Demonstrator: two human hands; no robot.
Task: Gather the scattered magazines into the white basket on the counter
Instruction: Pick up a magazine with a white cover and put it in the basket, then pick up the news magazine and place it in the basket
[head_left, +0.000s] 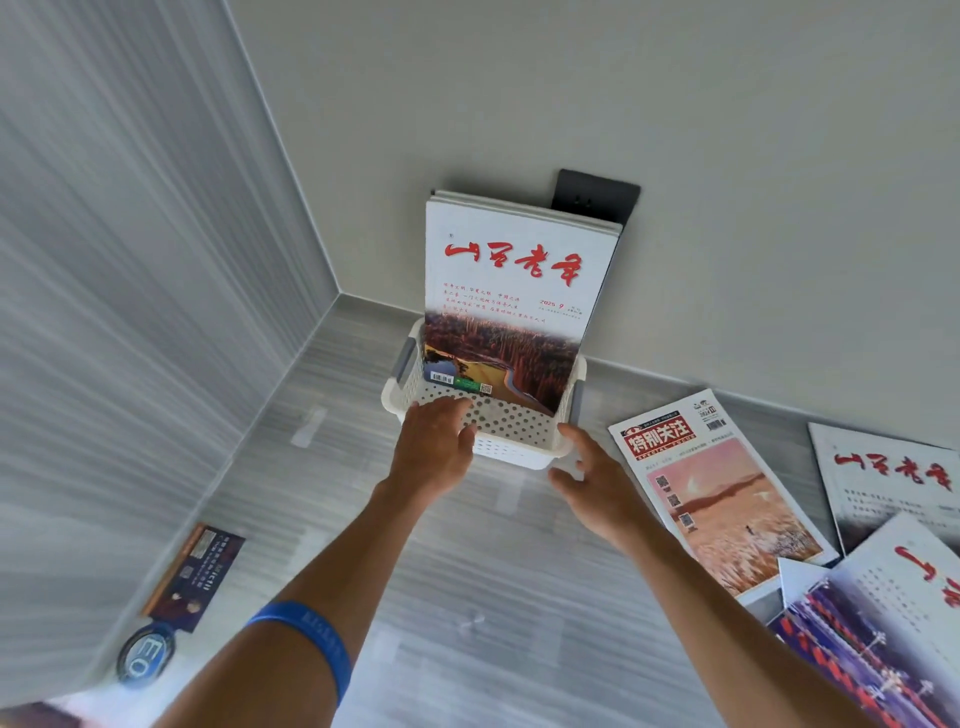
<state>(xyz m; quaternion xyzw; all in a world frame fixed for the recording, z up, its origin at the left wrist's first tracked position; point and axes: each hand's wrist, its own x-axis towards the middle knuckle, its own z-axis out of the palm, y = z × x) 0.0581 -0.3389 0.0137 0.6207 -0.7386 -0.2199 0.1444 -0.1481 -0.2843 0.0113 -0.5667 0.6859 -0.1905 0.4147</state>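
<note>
A white perforated basket (511, 441) with grey handles stands on the grey counter against the back wall. Several magazines stand upright in it, the front one (511, 291) white with red calligraphy and a reddish field photo. My left hand (434, 447) lies with straight fingers against the basket's front left rim. My right hand (597, 483) hovers open at the basket's front right corner, holding nothing. More magazines lie flat at the right: one with a red title block and pink photo (719, 499), a white one (893, 478), and an overlapping pile (878, 623).
A black wall socket (595, 197) sits behind the basket's magazines. At the left wall base lies a dark card (195, 577) and a round dark badge (145, 657). The counter (332, 467) meets the walls in a corner at the left.
</note>
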